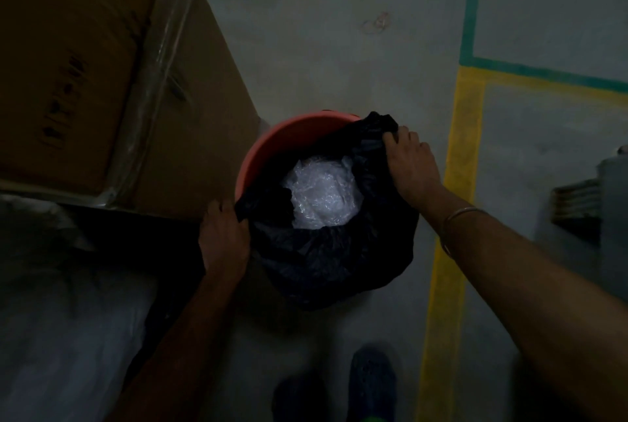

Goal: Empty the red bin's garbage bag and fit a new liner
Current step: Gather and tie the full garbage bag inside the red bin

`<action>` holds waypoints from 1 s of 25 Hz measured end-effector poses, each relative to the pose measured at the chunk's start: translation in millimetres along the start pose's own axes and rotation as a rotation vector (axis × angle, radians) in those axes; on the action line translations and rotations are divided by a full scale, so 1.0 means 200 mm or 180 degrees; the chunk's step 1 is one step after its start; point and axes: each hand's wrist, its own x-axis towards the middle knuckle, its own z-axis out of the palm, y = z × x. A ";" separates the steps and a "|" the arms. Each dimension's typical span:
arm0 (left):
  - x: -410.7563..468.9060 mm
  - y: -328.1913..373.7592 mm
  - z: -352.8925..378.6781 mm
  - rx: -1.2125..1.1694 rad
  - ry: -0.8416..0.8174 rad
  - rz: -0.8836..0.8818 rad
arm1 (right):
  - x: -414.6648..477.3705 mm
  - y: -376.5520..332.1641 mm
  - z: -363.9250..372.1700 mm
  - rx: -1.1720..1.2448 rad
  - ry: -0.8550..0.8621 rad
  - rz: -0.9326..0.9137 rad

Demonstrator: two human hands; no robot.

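Observation:
The red bin [272, 143] stands on the grey floor in the middle of the head view. A black garbage bag [326, 258] sits in it, its mouth partly pulled off the rim, so the far-left inner wall shows bare. Crumpled clear plastic [321, 195] fills the bag. My left hand [222, 238] grips the bag's edge at the near left. My right hand [413, 163] pinches a bunched fold of the bag at the far right rim. No new liner is in view.
Stacked cardboard boxes [68, 65] stand close on the left, touching the bin's side. Pale plastic sheeting [68, 319] lies at the lower left. Yellow floor tape [452, 218] and green floor tape [470, 3] run on the right. A grey metal object [598, 197] sits at the right edge. My shoes [370, 384] are below.

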 end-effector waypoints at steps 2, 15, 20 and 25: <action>0.00 -0.01 0.00 -0.0458 0.0120 -0.0121 | 0.03 0.04 -0.01 0.0100 0.0049 -0.0042; 0.20 0.10 -0.17 -0.4426 -0.1603 -0.2555 | 0.18 0.08 -0.09 0.2538 0.0216 0.0530; 0.25 0.20 -0.35 -0.4670 -0.2388 -0.2084 | 0.25 0.00 -0.13 0.2533 -0.1458 0.1019; 0.27 0.26 -0.46 -0.4865 -0.2548 -0.1957 | 0.26 -0.09 -0.29 0.2073 -0.3411 0.0599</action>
